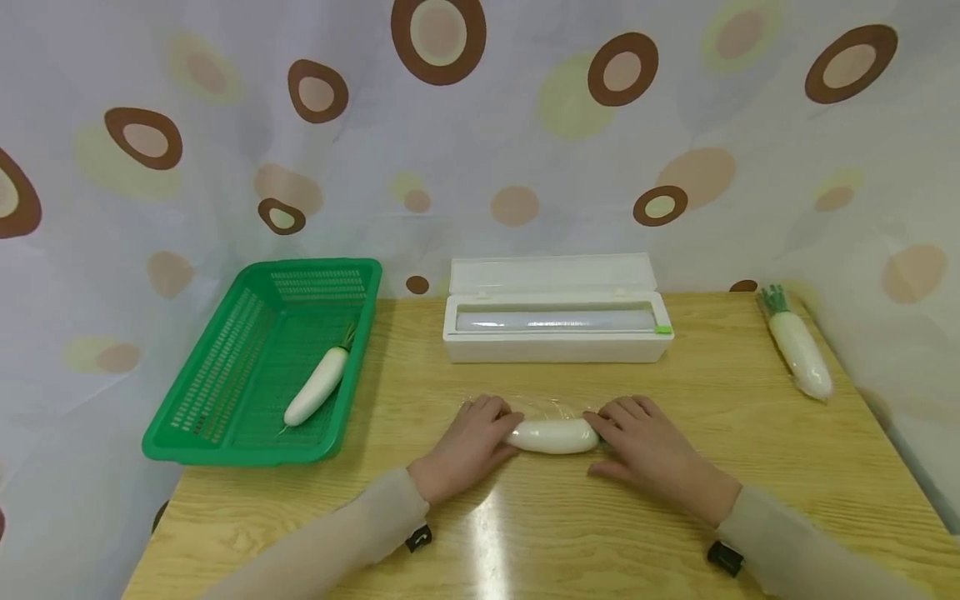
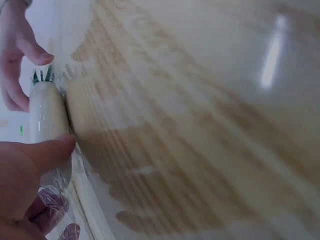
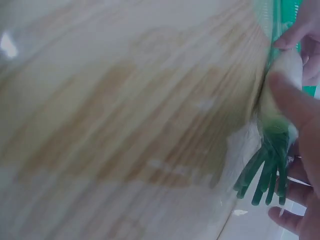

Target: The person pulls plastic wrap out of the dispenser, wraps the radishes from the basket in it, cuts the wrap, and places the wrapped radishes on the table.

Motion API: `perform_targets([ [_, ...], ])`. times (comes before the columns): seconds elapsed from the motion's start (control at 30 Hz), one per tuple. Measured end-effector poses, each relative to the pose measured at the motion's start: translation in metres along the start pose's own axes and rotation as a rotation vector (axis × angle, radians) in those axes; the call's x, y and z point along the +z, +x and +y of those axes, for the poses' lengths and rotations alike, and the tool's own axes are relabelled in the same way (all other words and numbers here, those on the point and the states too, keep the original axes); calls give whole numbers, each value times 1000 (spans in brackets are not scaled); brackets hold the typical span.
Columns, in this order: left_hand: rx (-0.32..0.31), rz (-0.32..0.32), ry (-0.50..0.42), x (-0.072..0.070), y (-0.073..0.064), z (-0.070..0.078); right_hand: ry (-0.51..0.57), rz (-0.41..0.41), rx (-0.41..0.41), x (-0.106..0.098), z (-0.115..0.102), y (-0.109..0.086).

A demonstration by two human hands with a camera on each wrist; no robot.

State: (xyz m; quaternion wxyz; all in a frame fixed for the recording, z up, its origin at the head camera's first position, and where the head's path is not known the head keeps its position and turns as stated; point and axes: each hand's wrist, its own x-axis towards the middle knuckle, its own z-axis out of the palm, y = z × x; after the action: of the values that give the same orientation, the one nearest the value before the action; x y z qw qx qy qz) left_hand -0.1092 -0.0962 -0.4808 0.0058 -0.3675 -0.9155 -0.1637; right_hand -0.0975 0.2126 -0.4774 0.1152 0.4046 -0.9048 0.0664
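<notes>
A white radish (image 1: pixel 555 436) lies crosswise on the table, with clear plastic film around it. My left hand (image 1: pixel 472 446) holds its left end; in the left wrist view the thumb (image 2: pixel 55 150) presses on the radish and the fingers are behind it in crumpled film. My right hand (image 1: pixel 656 454) holds the other end, beside the cut green stalks (image 3: pixel 267 167). The right wrist view has that thumb (image 3: pixel 290 97) on the radish's side and the fingers curled behind. Loose film (image 1: pixel 551 407) spreads just beyond the radish.
Behind the hands stands an open white wrap box (image 1: pixel 555 348) with a film roll (image 1: pixel 555 321) inside. A green basket (image 1: pixel 202 456) at left contains another radish (image 1: pixel 318 387). One more radish (image 1: pixel 801 354), apparently film-wrapped, lies far right near the table edge. A patterned curtain hangs behind.
</notes>
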Motion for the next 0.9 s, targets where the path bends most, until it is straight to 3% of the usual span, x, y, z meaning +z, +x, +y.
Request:
perform_targets([
  [0.13, -7, 0, -11, -1, 4, -3, -8, 23, -28, 2, 3, 4],
  [0.3, -32, -9, -97, -2, 8, -8, 85, -23, 15, 3, 11, 8],
  [0.43, -4, 8, -74, -2, 11, -12, 143, -5, 24, 4, 19, 9],
  [0.6, 14, 26, -35, -3, 14, -16, 137, 54, -6, 3, 24, 12],
  [0.9, -75, -17, -135, -5, 21, -22, 164, 14, 37, 2, 34, 20],
])
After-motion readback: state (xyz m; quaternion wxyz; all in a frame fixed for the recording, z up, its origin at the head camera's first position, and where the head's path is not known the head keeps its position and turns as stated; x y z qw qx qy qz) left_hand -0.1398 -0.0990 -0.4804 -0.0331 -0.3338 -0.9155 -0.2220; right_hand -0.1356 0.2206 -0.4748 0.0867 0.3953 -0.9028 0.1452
